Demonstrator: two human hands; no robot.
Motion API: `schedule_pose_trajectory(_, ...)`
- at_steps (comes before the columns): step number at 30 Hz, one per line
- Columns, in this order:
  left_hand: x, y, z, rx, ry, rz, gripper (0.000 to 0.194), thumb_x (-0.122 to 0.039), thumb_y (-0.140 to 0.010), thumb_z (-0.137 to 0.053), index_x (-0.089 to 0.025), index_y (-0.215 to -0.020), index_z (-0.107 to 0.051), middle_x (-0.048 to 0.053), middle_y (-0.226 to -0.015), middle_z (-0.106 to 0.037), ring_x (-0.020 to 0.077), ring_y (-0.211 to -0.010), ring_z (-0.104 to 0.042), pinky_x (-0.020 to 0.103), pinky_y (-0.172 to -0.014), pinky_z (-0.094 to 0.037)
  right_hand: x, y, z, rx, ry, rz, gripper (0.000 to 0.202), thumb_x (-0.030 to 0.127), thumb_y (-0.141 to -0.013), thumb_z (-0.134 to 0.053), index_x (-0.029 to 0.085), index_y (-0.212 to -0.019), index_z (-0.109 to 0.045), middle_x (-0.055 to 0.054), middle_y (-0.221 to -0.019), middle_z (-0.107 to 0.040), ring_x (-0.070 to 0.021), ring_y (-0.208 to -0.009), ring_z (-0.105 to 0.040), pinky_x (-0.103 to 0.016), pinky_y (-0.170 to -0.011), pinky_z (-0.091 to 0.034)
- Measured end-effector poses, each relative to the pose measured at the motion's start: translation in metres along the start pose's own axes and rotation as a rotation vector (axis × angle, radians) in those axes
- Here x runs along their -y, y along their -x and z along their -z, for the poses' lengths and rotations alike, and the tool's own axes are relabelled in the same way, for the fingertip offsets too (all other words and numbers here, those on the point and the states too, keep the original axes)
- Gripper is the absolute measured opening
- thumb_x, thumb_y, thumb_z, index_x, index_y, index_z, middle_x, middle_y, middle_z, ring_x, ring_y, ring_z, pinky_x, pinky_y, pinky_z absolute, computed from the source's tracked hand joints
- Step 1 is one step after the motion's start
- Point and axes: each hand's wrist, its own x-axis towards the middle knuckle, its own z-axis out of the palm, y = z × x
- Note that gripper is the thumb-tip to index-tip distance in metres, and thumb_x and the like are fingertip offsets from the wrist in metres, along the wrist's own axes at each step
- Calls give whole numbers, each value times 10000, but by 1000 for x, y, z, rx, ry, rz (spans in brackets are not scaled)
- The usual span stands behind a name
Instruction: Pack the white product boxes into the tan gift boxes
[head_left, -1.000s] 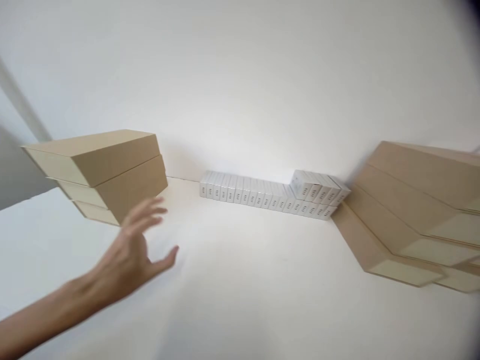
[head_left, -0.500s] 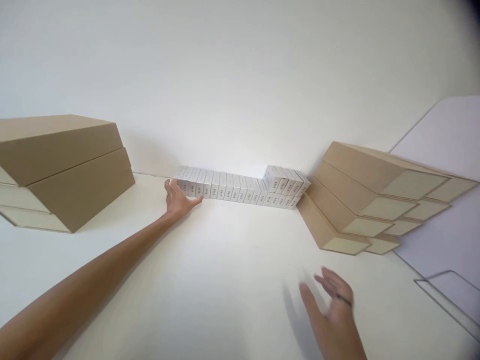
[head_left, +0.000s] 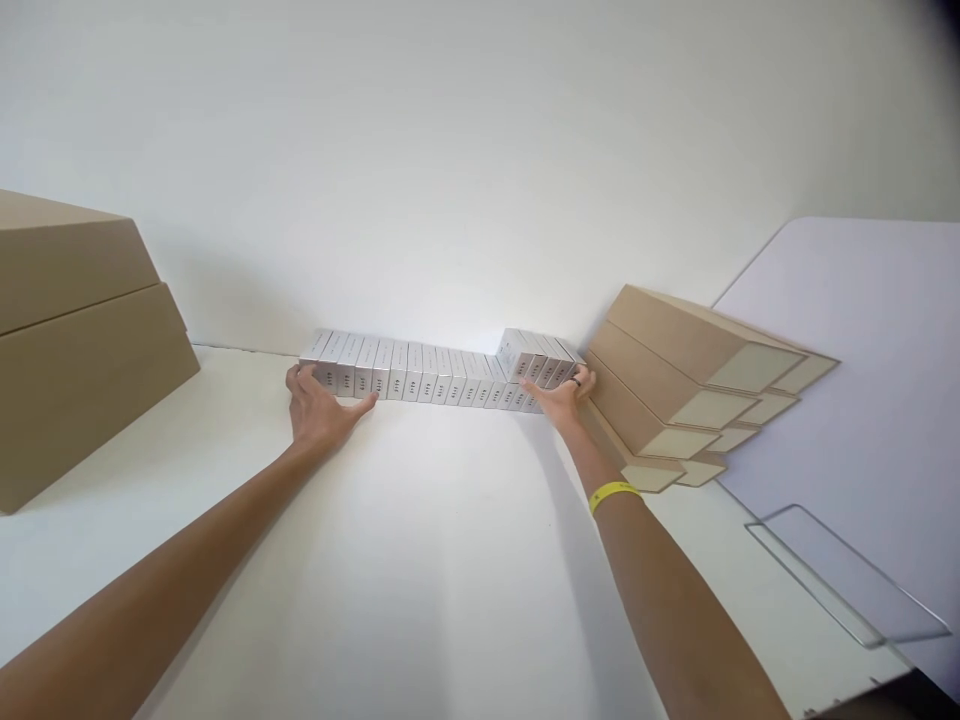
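Note:
A long row of small white boxes (head_left: 420, 372) stands on edge against the wall, printed on their front ends. At the row's left end, my left hand (head_left: 321, 408) has its fingers against the outermost box. Its thumb is spread along the lower front of the boxes; it is open and touching them. Several more white boxes (head_left: 531, 352) form a short upper layer at the right end. My right hand (head_left: 564, 398), wearing a dark ring and a yellow wristband (head_left: 613, 492), is closed around this layer, thumb at its left front and fingers at its right side.
Stacked brown cartons (head_left: 667, 350) with pale end faces stand close to my right hand. Larger brown boxes (head_left: 82, 340) are stacked at the left. All rest on a white surface (head_left: 450, 560) against a white wall. A wire frame (head_left: 847, 575) and pale panel (head_left: 847, 420) lie at right.
My right hand has moved from the near right up to the upper boxes and closed around them. The left hand stays at the row's left end. The view has shifted a little.

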Motion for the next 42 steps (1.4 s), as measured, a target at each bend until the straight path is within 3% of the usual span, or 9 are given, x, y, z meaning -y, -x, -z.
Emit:
schedule_pose_trajectory(3, 2, -1, -1, -3, -10, 4, 1101, -680, -606, -744, -177, -1410, -184, 181, -1518, -222, 401, -1280, -462, 592, -1068, -451, 6, 3, -17, -51, 13, -15, 870, 506, -816, -720, 229, -1503, -264, -136, -1604, -94, -405, -1432, -173, -615, -1143, -206)
schedule_pose_trajectory(8, 3, -2, -1, -1, -10, 13, 1089, -686, -583, -758, -191, -1383, -209, 176, -1498, -248, 399, -1261, -474, 600, -1053, -459, 20, 9, -38, -102, 44, -26, 1369, 628, -524, -858, 93, -1513, -78, -271, -1573, 79, -426, -1459, 11, -579, -1183, -33)
schedule_pose_trajectory(10, 2, -1, 0, 7, -11, 21, 1080, -696, -584, -754, -196, -1374, -214, 167, -1492, -259, 393, -1265, -470, 591, -1063, -455, 25, 13, -42, -108, 56, -5, 1410, 678, -508, -832, 64, -1506, -48, -289, -1560, 79, -425, -1457, 23, -588, -1174, 24)
schedule_pose_trajectory(17, 1, 0, 1, 19, 2, 38, 1000, -691, -632, -726, -214, -1358, -232, 152, -1468, -287, 394, -1272, -466, 597, -1059, -458, 23, 22, -40, -164, 105, 129, 1135, 734, -642, -690, 88, -1434, -194, -262, -1528, -117, -380, -1439, -57, -575, -1170, 19)
schedule_pose_trajectory(22, 1, -1, 2, 23, 4, 41, 994, -685, -623, -735, -215, -1347, -242, 159, -1460, -295, 402, -1286, -447, 625, -1072, -437, 17, 20, -38, -227, 126, 135, 978, 693, -680, -692, 136, -1383, -303, -207, -1448, -278, -370, -1362, -234, -549, -1147, -137)
schedule_pose_trajectory(30, 0, 0, 3, 32, 5, 63, 979, -678, -608, -743, -215, -1325, -264, 155, -1437, -318, 416, -1267, -459, 630, -1039, -466, 19, 18, -42, -238, 100, 75, 878, 649, -709, -705, 179, -1366, -362, -158, -1420, -337, -367, -1337, -295, -553, -1115, -211)
schedule_pose_trajectory(37, -1, 1, 3, 31, 24, 91, 975, -669, -594, -755, -223, -1317, -275, 145, -1428, -328, 426, -1252, -460, 631, -1001, -490, 20, 7, -40, -219, 21, -4, 806, 593, -766, -705, 190, -1377, -367, -148, -1436, -319, -357, -1303, -343, -548, -1079, -297)
schedule_pose_trajectory(42, -4, 0, 5, -8, 46, 89, 942, -646, -637, -746, -214, -1329, -275, 143, -1403, -360, 396, -1250, -477, 610, -1050, -454, 29, 11, -39, -182, -32, 16, 826, 551, -805, -693, 185, -1439, -310, -155, -1480, -263, -341, -1287, -376, -522, -1055, -362)
